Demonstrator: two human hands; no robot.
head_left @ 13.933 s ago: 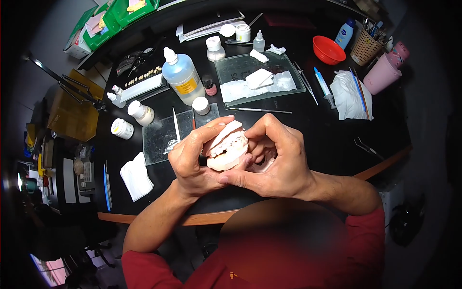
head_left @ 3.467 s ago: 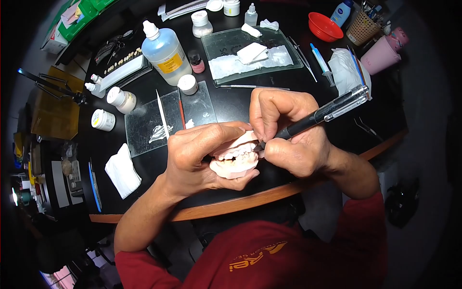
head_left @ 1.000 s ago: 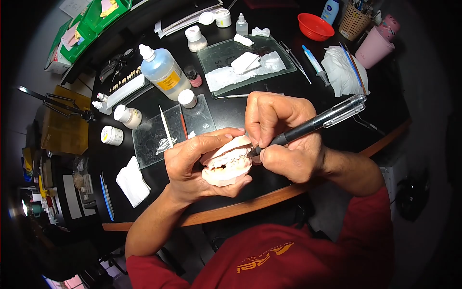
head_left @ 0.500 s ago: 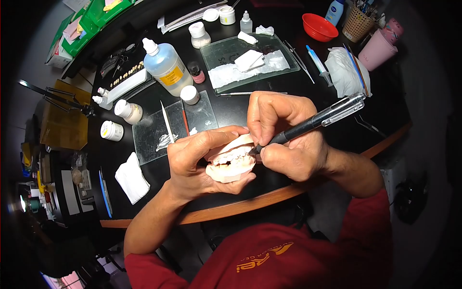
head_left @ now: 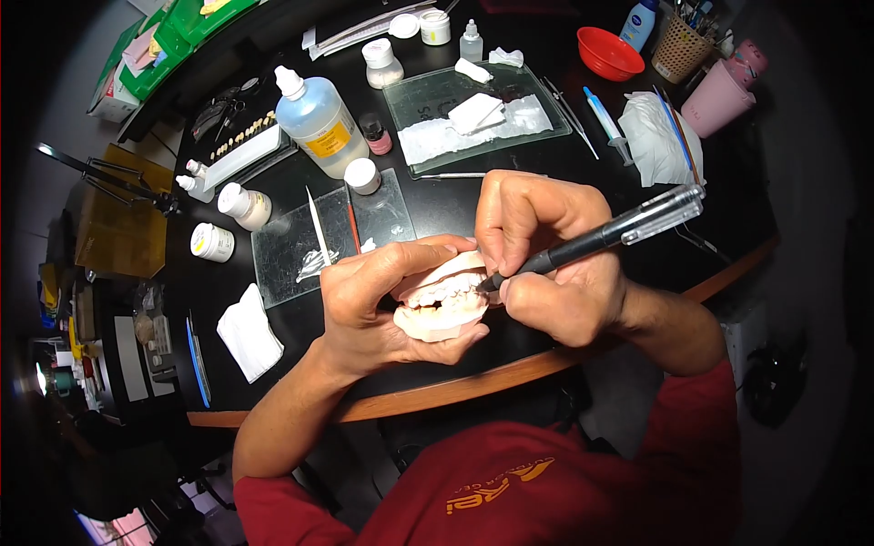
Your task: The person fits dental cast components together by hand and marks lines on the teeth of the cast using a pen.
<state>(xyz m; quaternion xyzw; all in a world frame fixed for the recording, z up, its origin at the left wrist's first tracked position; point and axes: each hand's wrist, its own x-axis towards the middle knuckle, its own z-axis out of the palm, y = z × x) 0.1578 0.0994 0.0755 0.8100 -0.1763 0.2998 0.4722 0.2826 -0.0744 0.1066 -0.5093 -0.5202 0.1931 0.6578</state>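
A pale plaster dental model (head_left: 442, 309), its upper and lower halves closed together, is gripped in my left hand (head_left: 364, 305). My thumb and fingers hold it from above and below, with the tooth rows facing me. In my right hand (head_left: 560, 264) is a black pen (head_left: 583, 244) with a clear clip end pointing up and right. The pen's tip meets or nearly meets the teeth at the model's right side; exact contact cannot be made out. Below the hands runs the table's wooden edge (head_left: 464, 389).
Left of the hands lies a glass slab (head_left: 282, 241) with a white stick and a red-handled brush. Behind stand a large liquid bottle (head_left: 319, 118), small jars and another glass slab (head_left: 428, 100) with tissue. A red bowl (head_left: 610, 53), syringe (head_left: 605, 123) and pink cup (head_left: 719, 96) are at right.
The model has turned slightly in my left hand, and my right hand with the pen has shifted a little to the right. Both grips stay the same.
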